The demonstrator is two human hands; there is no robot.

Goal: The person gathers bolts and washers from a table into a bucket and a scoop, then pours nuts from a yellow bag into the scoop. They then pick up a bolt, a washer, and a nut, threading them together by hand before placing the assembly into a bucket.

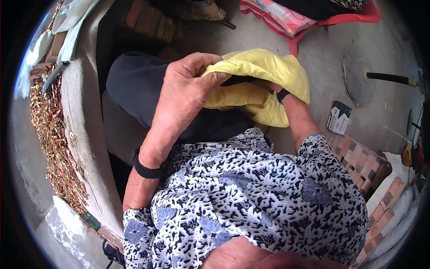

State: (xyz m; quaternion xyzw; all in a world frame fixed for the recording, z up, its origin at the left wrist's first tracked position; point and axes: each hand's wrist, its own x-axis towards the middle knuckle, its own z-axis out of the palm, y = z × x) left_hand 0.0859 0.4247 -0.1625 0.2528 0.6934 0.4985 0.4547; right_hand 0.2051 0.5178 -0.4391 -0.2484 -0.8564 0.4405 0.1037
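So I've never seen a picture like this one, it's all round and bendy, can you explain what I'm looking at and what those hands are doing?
There is no machine here. A person wears a wide fisheye camera on the head, looking down at their own lap, which is why straight edges bend near the rim. The patterned blue and black cloth at the bottom is their blouse.

The left hand grips the edge of a yellow woven sack with the thumb pinching it. The right hand is mostly hidden inside the sack, so only the wrist shows.

To the left, a heap of small brass-coloured metal pieces lies behind a grey curved ledge. A small green and white box lies on the concrete floor, with bricks nearby.
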